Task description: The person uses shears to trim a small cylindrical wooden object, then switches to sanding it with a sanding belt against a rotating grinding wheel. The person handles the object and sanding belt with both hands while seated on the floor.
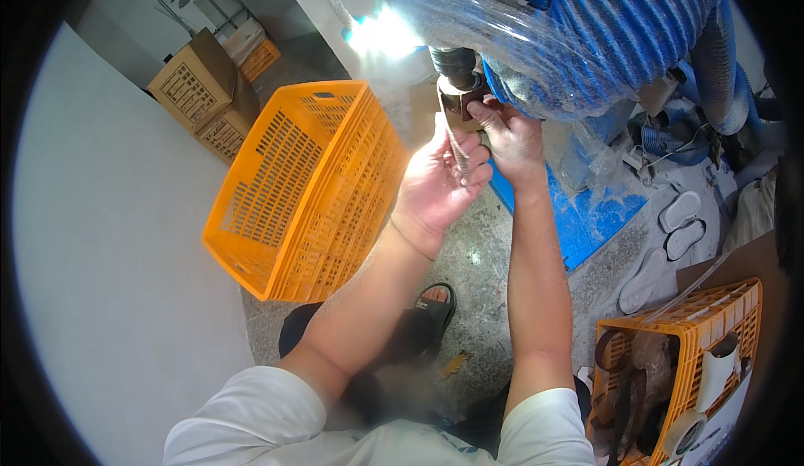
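Note:
At a machine's dark spindle (453,62), both my hands are raised close together under a bright lamp. My left hand (435,177) is closed, palm up, with its fingers curled around a thin, curved, pale strip (457,149) that runs up to the spindle's end. Beside it, my right hand (512,138) pinches a dark brown piece (471,102) at the spindle's lower end, thumb on top. Its other fingers are partly hidden. Whether strip and brown piece are joined I cannot tell.
Plastic film and a ribbed blue hose (620,39) cover the machine above. Stacked orange crates (318,206) stand left, with cardboard boxes (197,89) behind. Another orange crate (678,328) with tape and scraps sits lower right, near white slippers (682,223). A blue plate (586,206) lies beneath.

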A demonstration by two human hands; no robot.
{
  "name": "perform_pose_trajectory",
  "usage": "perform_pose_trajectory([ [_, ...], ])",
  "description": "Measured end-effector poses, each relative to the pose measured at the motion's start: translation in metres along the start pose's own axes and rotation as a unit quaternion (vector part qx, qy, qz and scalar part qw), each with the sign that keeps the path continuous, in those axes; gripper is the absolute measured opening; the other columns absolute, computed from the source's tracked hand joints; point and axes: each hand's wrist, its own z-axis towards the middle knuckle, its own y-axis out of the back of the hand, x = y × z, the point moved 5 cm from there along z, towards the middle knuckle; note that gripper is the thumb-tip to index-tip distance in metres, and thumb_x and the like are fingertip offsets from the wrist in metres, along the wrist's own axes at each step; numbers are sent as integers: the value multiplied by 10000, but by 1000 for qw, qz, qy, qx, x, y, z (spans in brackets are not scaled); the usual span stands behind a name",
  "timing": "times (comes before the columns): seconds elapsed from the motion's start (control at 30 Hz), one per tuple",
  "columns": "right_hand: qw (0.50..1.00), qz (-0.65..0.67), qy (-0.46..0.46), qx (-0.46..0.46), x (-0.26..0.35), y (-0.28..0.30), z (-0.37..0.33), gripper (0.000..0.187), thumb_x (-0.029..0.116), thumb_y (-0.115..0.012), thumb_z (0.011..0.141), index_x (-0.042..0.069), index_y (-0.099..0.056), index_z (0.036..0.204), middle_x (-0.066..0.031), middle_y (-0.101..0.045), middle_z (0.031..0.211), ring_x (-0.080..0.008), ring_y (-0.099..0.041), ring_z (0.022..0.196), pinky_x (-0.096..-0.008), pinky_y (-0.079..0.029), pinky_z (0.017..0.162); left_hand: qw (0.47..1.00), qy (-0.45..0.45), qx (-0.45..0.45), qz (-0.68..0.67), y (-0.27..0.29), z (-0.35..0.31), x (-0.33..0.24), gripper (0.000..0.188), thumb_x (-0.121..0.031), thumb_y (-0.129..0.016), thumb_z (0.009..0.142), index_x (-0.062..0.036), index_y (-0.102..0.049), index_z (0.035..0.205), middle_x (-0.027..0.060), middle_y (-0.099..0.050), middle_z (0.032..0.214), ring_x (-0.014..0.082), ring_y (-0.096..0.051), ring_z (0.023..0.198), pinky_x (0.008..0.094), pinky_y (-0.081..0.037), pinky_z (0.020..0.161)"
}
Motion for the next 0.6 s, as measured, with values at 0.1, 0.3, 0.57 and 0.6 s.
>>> perform_pose_trajectory([
  [0.1,998,-59,-3,-9,4,0,-1,223,158,-751,892,-50,-700,952,-61,-696,869,-106,-614,816,-289,-490,784,998,1,-16,55,-2,1,0,206,-251,-457,1046,-100,-562,953,-9,-449,773,129,-410,686,279,-360,618],
  [0.3,988,-148,18,49,9,4,5,293,236,-724,910,-28,-686,1033,-96,-697,935,-193,-650,885,-359,-497,799,999,-11,-13,35,7,9,8,276,-347,-459,1063,-128,-587,1174,-25,-590,894,102,-448,662,261,-383,609],
  [0.57,997,64,39,21,1,9,-3,405,341,-552,1017,-36,-559,1167,-120,-651,879,-184,-664,886,-308,-541,731,989,-46,-53,131,20,19,6,307,-410,-574,1008,-120,-565,907,-33,-489,745,103,-462,654,263,-376,576],
  [0.6,996,81,27,36,-1,9,-4,392,334,-549,1020,-37,-560,1146,-113,-646,852,-165,-667,822,-285,-544,676,988,-52,-41,136,19,20,6,309,-412,-578,1006,-120,-566,905,-35,-485,744,101,-460,653,263,-377,577],
])
